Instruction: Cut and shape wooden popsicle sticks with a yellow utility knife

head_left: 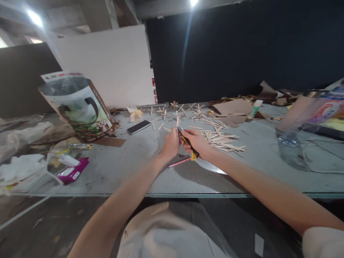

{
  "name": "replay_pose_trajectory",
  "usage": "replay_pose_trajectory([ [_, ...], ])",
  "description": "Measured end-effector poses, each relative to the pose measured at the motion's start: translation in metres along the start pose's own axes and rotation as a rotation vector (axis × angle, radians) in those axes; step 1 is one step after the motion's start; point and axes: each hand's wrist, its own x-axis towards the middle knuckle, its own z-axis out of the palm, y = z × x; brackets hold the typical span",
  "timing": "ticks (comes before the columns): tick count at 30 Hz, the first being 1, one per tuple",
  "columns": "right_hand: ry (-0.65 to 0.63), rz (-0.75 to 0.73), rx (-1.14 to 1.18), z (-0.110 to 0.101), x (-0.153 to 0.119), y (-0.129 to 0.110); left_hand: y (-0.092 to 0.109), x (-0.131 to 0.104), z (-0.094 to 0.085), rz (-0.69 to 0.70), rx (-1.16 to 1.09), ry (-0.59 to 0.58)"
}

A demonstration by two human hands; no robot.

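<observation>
Two hands brought together over mid-table (137, 172): black-yellow utility knife (192, 149) gripped in right hand (200, 142); left hand (172, 144) curled at knife's front end, hold hidden. Wooden sticks (224, 142) strewn right and far. If knife slips, left hand could be cut.

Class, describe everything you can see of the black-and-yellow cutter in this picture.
The cutter has a slim black handle with yellow parts, seemingly plastic, a grey, metallic-looking front and a yellow tail. The right hand grips it at a slant above the table, front pointing forward, close to the left hand. Its blade edge is too small to make out.
</observation>
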Motion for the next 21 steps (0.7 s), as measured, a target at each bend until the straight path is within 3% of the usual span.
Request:
replay_pose_trajectory([
  [12, -0.061, -0.027, -0.024, -0.007, -0.001, -0.015, 0.005, 0.004, -0.010, -0.027, -0.085, -0.002],
  [18, 0.221, -0.432, -0.420, -0.017, 0.000, -0.016, 0.009, 0.004, -0.014, -0.012, -0.188, -0.070],
  [21, 0.287, -0.567, -0.630, -0.018, -0.002, -0.014, 0.011, 0.003, -0.013, 0.016, -0.180, -0.090],
])
